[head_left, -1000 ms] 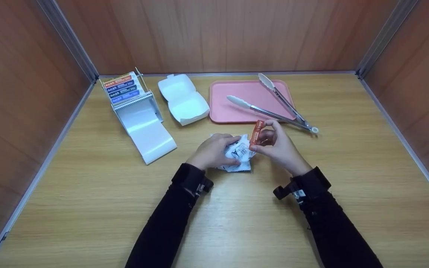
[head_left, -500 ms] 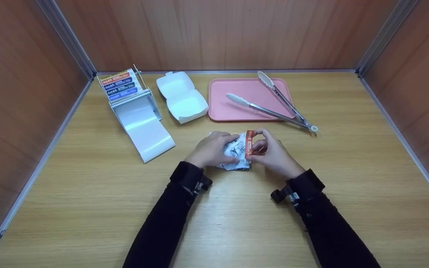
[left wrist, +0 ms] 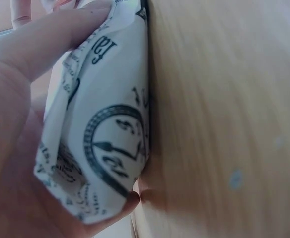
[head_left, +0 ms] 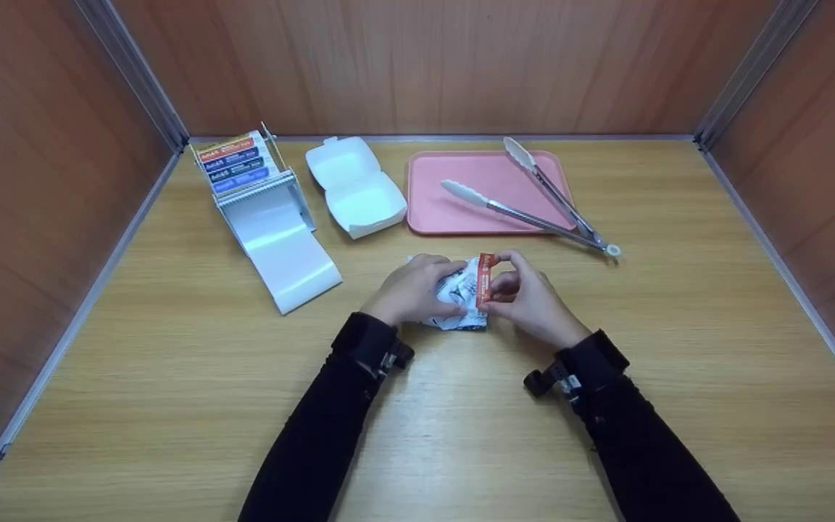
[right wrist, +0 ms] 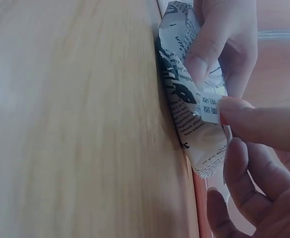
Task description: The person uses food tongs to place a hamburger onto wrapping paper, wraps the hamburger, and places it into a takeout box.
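A small parcel (head_left: 456, 291), wrapped in white paper with newsprint-style black lettering, lies on the table between both hands. My left hand (head_left: 412, 291) grips it from the left, thumb on the near side; in the left wrist view the fingers curl round the paper (left wrist: 110, 94). From the right, my right hand (head_left: 533, 301) pinches a narrow orange-red sticker label (head_left: 485, 279) with white print. The label runs along the parcel's right part in the head view. One white end (right wrist: 210, 108) with dark characters shows over the wrapping in the right wrist view, beside the right thumb.
Behind the hands is a pink tray (head_left: 428, 217), with spread metal tongs (head_left: 541, 225) lying across it. An opened white clamshell box (head_left: 364, 199) stands to its left. Farther left sits a label dispenser (head_left: 240, 170), its white backing strip (head_left: 291, 272) trailing onto the table. Wooden panels enclose the sides and back.
My right hand has moved left and slightly down, carrying the label from just beside the parcel onto its right part. Over the last half second both hands stay nearly still.
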Demonstrator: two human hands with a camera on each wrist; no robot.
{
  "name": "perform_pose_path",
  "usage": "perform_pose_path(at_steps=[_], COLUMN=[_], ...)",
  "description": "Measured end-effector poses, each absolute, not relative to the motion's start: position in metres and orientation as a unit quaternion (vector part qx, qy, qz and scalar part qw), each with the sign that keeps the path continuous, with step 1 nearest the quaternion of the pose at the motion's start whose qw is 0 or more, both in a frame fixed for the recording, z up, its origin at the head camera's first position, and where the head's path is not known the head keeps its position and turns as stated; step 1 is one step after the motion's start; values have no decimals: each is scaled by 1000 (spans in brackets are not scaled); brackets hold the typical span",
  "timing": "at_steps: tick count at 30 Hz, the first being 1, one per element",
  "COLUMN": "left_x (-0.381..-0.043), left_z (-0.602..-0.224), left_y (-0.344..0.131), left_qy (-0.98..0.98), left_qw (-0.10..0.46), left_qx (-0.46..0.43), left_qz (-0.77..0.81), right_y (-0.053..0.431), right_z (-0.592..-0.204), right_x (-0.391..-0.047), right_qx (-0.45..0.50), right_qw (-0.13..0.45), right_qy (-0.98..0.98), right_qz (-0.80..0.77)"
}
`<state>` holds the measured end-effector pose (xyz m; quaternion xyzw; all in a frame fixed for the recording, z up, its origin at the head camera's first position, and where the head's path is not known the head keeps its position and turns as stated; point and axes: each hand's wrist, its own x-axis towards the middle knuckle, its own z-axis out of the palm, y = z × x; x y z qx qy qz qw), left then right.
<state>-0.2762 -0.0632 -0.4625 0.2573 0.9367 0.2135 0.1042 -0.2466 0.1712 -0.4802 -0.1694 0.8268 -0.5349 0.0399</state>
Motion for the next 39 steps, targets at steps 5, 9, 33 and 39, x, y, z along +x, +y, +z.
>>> perform_pose_path(at_steps=[5, 9, 33, 39], left_x=[-277, -277, -276, -275], left_z=[-462, -462, -460, -461], left_y=[-62, -62, -63, -61], left_qy=[938, 938, 937, 937], left_qw=[110, 109, 111, 113], left_qx=[252, 252, 248, 243], left_qz=[212, 210, 218, 224], right_y=[170, 168, 162, 160], right_z=[-481, -483, -484, -482], right_x=[-247, -247, -255, -270], right_qx=[-164, -167, -149, -127], right_qw=[33, 21, -78, -129], right_qy=[836, 838, 872, 851], right_qz=[-523, -519, -460, -493])
